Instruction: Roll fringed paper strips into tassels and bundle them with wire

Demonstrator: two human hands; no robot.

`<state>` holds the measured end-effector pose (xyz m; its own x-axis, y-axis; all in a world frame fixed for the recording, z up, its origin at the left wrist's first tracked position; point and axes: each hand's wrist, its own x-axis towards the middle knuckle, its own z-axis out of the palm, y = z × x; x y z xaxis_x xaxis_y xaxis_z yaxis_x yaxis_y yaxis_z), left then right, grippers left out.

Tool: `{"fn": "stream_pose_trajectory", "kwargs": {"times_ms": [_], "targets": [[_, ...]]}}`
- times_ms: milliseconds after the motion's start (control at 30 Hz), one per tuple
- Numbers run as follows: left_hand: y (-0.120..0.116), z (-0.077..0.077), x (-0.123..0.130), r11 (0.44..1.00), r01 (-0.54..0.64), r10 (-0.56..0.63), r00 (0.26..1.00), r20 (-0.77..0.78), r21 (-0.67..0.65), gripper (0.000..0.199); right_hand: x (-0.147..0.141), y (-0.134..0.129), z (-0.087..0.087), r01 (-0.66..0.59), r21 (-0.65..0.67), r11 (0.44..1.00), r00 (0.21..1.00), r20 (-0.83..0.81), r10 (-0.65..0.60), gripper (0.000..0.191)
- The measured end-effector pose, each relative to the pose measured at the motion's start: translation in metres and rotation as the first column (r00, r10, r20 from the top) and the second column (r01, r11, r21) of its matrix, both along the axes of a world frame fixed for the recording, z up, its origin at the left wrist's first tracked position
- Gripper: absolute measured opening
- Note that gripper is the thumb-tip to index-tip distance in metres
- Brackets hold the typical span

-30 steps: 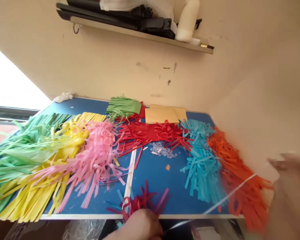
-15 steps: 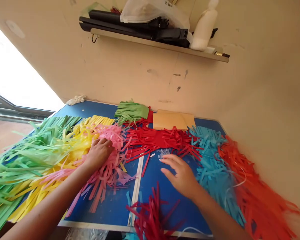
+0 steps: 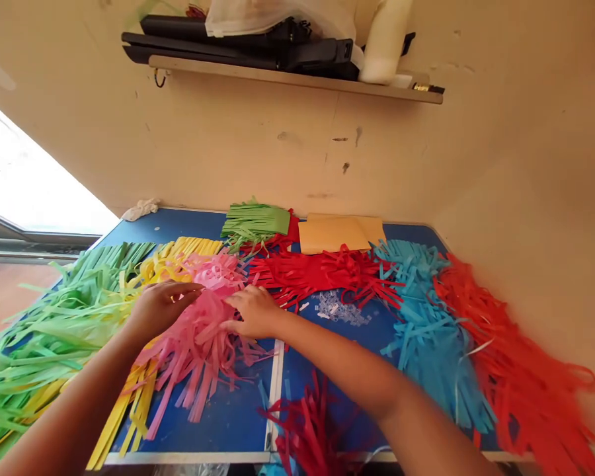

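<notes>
Pink fringed paper (image 3: 211, 330) lies left of the middle of the blue table, with both hands at its upper part. My left hand (image 3: 166, 305) is at its left side, thumb and fingers brought together; what they pinch is too small to make out. On its right side rests my right hand (image 3: 252, 312), fingers apart and touching the pink strips. Yellow fringe (image 3: 139, 403) and green fringe (image 3: 54, 330) lie to the left. Red fringe (image 3: 317, 272) stretches across behind the small clear plastic pieces (image 3: 342, 309).
Blue fringe (image 3: 426, 337) and orange-red fringe (image 3: 520, 357) spread over the right side. Dark red fringe (image 3: 307, 430) is at the front edge. Green fringe (image 3: 255, 219) and tan paper (image 3: 334, 234) lie at the back. A loaded shelf (image 3: 297, 78) hangs above the table (image 3: 228, 423).
My right hand has moved left from beside the plastic pieces to the pink fringe. My left hand has shifted left, and the view has turned slightly. The front yellow strips lie differently.
</notes>
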<state>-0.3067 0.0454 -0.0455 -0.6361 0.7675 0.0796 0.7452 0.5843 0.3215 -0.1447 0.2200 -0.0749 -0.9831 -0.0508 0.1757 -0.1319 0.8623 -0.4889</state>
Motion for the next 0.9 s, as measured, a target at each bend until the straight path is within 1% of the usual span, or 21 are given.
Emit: {"fn": "stream_pose_trajectory", "kwargs": {"times_ms": [67, 167, 233, 300, 400, 500, 567, 633, 700, 733, 767, 800, 833, 900], "targets": [[-0.001, 0.008, 0.004, 0.999, -0.042, 0.042, 0.999, -0.017, -0.013, 0.047, -0.004, -0.008, 0.001, 0.037, 0.031, 0.999, 0.999, 0.028, -0.038, 0.056], [0.001, 0.017, 0.014, 0.996, -0.086, 0.085, 0.995, -0.045, -0.028, 0.038, -0.002, -0.019, 0.004, 0.15, -0.044, 0.988, 0.986, -0.064, -0.152, 0.061], [0.002, 0.022, 0.02, 0.993, -0.113, 0.113, 0.993, -0.024, -0.025, 0.036, -0.003, -0.022, 0.005, 0.163, -0.082, 0.983, 0.984, -0.066, -0.168, 0.066], [0.003, 0.026, 0.024, 0.985, -0.171, 0.171, 0.985, 0.027, -0.01, 0.038, -0.006, -0.021, 0.004, 0.131, -0.068, 0.989, 0.991, 0.05, -0.128, 0.069], [-0.001, 0.031, 0.027, 0.954, -0.3, 0.296, 0.946, 0.135, 0.015, 0.048, -0.01, -0.015, 0.001, 0.078, -0.017, 0.997, 0.972, 0.223, -0.073, 0.064], [-0.006, 0.035, 0.029, 0.917, -0.397, 0.381, 0.898, 0.219, 0.035, 0.057, -0.006, -0.01, 0.0, 0.074, 0.04, 0.996, 0.957, 0.279, -0.083, 0.057], [-0.007, 0.038, 0.031, 0.904, -0.426, 0.406, 0.884, 0.231, 0.042, 0.058, -0.002, -0.01, 0.001, 0.087, 0.025, 0.996, 0.947, 0.308, -0.091, 0.05], [-0.006, 0.039, 0.034, 0.908, -0.418, 0.399, 0.887, 0.233, 0.034, 0.058, -0.001, -0.012, 0.004, 0.175, -0.039, 0.984, 0.959, 0.232, -0.161, 0.041], [-0.004, 0.039, 0.037, 0.922, -0.386, 0.371, 0.898, 0.238, 0.02, 0.057, -0.004, -0.017, 0.008, 0.308, -0.129, 0.943, 0.95, 0.089, -0.299, 0.035], [-0.003, 0.038, 0.039, 0.928, -0.372, 0.359, 0.903, 0.237, 0.014, 0.057, -0.007, -0.019, 0.011, 0.349, -0.171, 0.921, 0.936, 0.024, -0.35, 0.033], [-0.002, 0.038, 0.041, 0.931, -0.364, 0.353, 0.907, 0.231, 0.008, 0.057, -0.01, -0.021, 0.014, 0.355, -0.196, 0.914, 0.931, -0.021, -0.366, 0.031], [-0.001, 0.038, 0.044, 0.931, -0.365, 0.356, 0.91, 0.214, 0.002, 0.056, -0.013, -0.023, 0.016, 0.328, -0.19, 0.925, 0.939, -0.038, -0.341, 0.03], [0.0, 0.039, 0.046, 0.928, -0.373, 0.367, 0.912, 0.186, -0.004, 0.053, -0.016, -0.024, 0.018, 0.289, -0.144, 0.947, 0.956, -0.016, -0.294, 0.031], [0.002, 0.04, 0.05, 0.916, -0.401, 0.4, 0.91, 0.107, -0.01, 0.046, -0.021, -0.024, 0.021, 0.216, 0.006, 0.976, 0.97, 0.115, -0.215, 0.034]]}}
